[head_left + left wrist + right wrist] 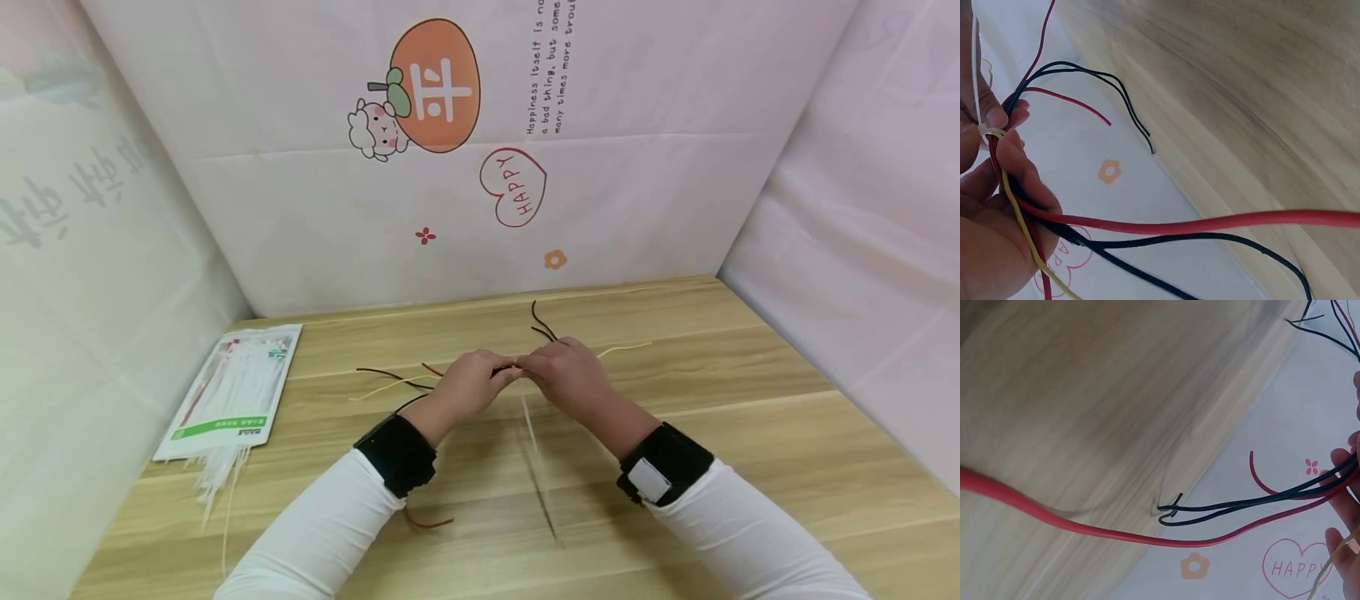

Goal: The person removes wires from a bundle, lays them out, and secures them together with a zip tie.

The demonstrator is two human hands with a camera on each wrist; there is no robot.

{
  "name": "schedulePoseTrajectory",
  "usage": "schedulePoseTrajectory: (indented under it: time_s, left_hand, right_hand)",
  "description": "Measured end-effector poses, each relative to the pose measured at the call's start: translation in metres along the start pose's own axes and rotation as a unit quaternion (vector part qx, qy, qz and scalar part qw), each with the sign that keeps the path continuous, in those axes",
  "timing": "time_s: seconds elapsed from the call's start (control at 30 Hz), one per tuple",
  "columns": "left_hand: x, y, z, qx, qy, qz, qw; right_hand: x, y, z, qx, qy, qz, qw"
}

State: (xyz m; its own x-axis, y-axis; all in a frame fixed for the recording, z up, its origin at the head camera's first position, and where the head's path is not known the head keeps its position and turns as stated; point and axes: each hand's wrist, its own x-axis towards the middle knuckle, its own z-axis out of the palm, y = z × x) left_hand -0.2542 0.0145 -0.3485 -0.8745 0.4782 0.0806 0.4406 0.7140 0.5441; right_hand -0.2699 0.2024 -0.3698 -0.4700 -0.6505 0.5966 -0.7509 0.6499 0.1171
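Both hands meet in the middle over the table in the head view, holding a bundle of red, black and yellow wires. My left hand [468, 383] grips it from the left, the wires [1135, 228] running over its fingers in the left wrist view. Close beside it, my right hand [566, 379] pinches the bundle at a white cable tie [991, 131] looped around the wires. The tie's long tail [975, 69] stands out past the right thumb. At the right edge of the right wrist view, wires [1285, 495] fan out from the fingers.
An open plastic packet [225, 387] lies at the table's left, with several white cable ties [217, 475] spilling from its near end. Printed white cloth [300, 225] walls the wooden table [750, 400] at the back and on both sides.
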Motion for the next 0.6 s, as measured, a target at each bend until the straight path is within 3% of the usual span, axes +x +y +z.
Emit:
schedulePoseTrajectory:
  time_s: [0.23, 0.43, 0.53, 0.6]
  left_hand:
    - [0.001, 0.002, 0.001, 0.009, 0.019, 0.002, 0.9998]
    - [0.003, -0.003, 0.002, 0.020, 0.048, 0.007, 0.9986]
    - [0.004, -0.004, 0.003, 0.013, 0.050, -0.003, 0.9987]
    - [0.004, -0.004, 0.004, 0.003, 0.047, -0.012, 0.9988]
  right_hand:
    - [0.001, -0.004, -0.004, -0.015, -0.015, 0.034, 0.999]
    - [-0.004, -0.020, -0.014, -0.011, 0.061, 0.102, 0.993]
    - [-0.005, -0.032, -0.019, 0.056, 0.009, 0.171, 0.984]
    - [-0.004, -0.037, -0.020, 0.123, -0.068, 0.234, 0.962]
